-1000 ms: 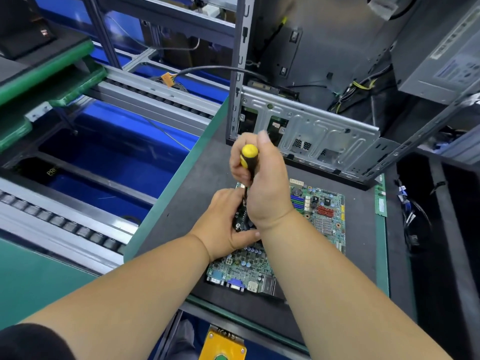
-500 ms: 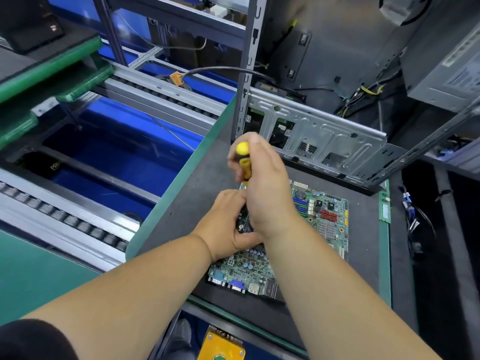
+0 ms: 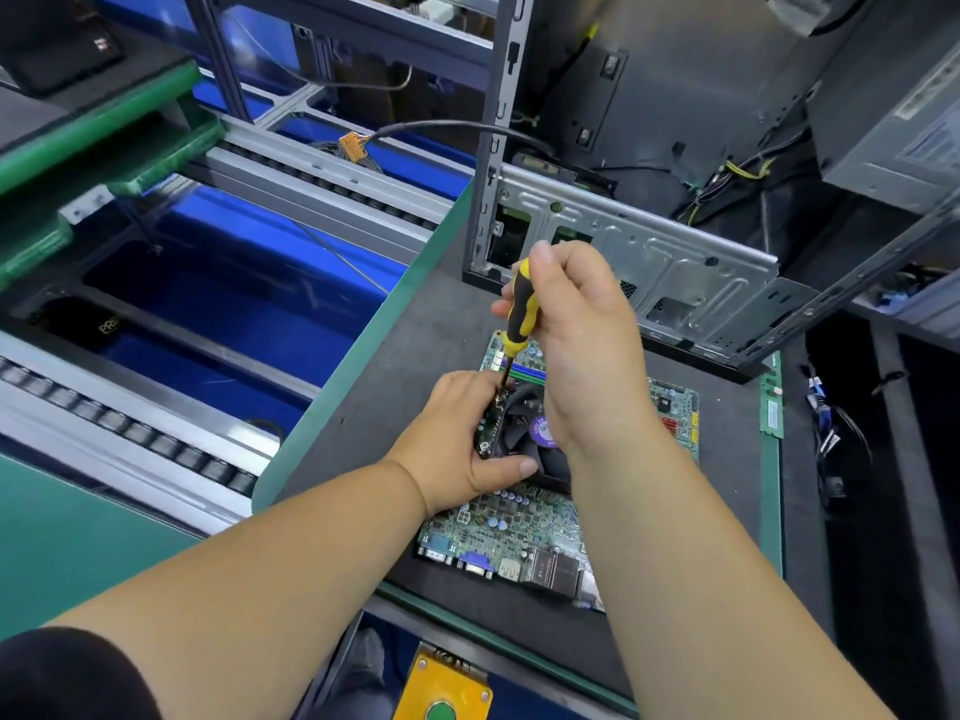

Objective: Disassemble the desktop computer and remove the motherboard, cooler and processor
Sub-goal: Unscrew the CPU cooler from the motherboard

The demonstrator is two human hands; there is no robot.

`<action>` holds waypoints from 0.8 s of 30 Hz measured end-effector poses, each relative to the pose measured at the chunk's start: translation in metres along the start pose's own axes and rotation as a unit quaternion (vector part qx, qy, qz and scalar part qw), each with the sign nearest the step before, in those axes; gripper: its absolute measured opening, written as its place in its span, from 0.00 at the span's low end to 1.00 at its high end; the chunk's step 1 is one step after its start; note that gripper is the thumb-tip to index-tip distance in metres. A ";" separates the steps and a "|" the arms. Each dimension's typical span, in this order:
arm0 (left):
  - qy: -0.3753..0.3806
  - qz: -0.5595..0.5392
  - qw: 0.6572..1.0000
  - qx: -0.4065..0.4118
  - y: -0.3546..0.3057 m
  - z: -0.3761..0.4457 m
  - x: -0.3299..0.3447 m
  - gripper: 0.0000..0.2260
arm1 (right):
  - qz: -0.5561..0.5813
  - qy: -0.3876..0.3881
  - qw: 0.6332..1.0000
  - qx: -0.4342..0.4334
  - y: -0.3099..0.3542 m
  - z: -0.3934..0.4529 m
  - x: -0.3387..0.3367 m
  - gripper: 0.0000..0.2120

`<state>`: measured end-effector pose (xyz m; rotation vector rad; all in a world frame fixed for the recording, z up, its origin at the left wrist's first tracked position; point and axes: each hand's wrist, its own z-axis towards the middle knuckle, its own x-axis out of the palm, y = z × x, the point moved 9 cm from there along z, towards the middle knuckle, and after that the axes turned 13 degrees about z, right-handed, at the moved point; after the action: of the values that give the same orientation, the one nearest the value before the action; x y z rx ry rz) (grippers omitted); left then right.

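A green motherboard [image 3: 524,527] lies flat on the dark mat, its ports facing me. A black fan cooler [image 3: 524,439] with a purple centre label sits on the board. My left hand [image 3: 467,444] grips the cooler's left side, thumb laid across its near edge. My right hand [image 3: 576,335] holds a yellow and black screwdriver [image 3: 519,309] upright, its tip down at the cooler's far left corner. The processor is hidden under the cooler. The open computer case [image 3: 639,262] stands behind the board.
A grey power supply [image 3: 893,127] and loose cables sit in the case at the upper right. A memory stick [image 3: 771,402] lies at the mat's right edge. A roller conveyor [image 3: 156,439] and blue bins run along the left. An orange button box [image 3: 447,688] is below the bench.
My right hand has shifted right and its grip has loosened, uncovering more of the screwdriver handle and the cooler's fan. My left hand stays on the cooler.
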<state>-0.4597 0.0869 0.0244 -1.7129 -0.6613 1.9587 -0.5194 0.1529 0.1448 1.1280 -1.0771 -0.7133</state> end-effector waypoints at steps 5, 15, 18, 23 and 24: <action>-0.033 -0.013 0.999 0.006 -0.002 0.002 -0.003 0.24 | 0.027 -0.039 0.996 -0.079 0.001 -0.008 0.005 0.12; -0.014 -0.001 1.000 0.003 -0.002 0.001 -0.003 0.42 | 0.076 0.246 0.963 0.076 -0.007 0.011 0.052 0.11; -0.012 -0.007 1.000 -0.005 0.000 0.000 -0.003 0.43 | 0.120 0.210 0.968 0.066 -0.006 0.010 0.035 0.07; -0.015 -0.017 1.000 0.004 0.002 0.001 -0.001 0.41 | 0.040 0.095 0.994 0.026 -0.010 0.006 0.002 0.10; -0.018 -0.016 1.000 0.006 0.002 0.001 -0.001 0.41 | 0.043 0.091 0.995 0.014 -0.010 0.003 0.003 0.10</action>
<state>-0.4604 0.0849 0.0239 -1.6541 -0.6823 1.9718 -0.5209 0.1462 0.1361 1.1397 -0.9766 -0.5176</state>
